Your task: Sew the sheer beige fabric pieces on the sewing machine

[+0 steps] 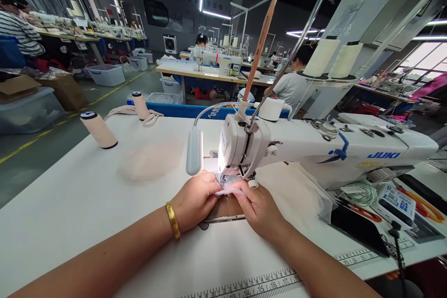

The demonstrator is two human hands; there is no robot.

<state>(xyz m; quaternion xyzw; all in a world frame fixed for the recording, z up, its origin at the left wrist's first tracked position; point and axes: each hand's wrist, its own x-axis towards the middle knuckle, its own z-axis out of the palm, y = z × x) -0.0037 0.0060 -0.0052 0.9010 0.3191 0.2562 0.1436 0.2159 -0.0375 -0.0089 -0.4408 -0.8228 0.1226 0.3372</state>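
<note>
Both my hands are at the needle end of a white sewing machine (240, 144), pinching a small piece of pale fabric (226, 191). My left hand (197, 198), with a gold bracelet (172, 220) at its wrist, closes on the fabric's left side. On the right side, my right hand (260, 207) grips it between thumb and fingers. The fabric reaches up to the presser foot, where the machine's light shines; its far part is hidden behind the fingers. Below the hands lies a brown plate (226, 208) in the table.
Two thread cones, one at the left edge (99, 131) and one farther back (140, 106), stand on the white table (139, 223). Sheer beige fabric (293, 191) spreads at right beside a black phone-like slab (358, 228). A ruler strip (258, 285) runs along the front.
</note>
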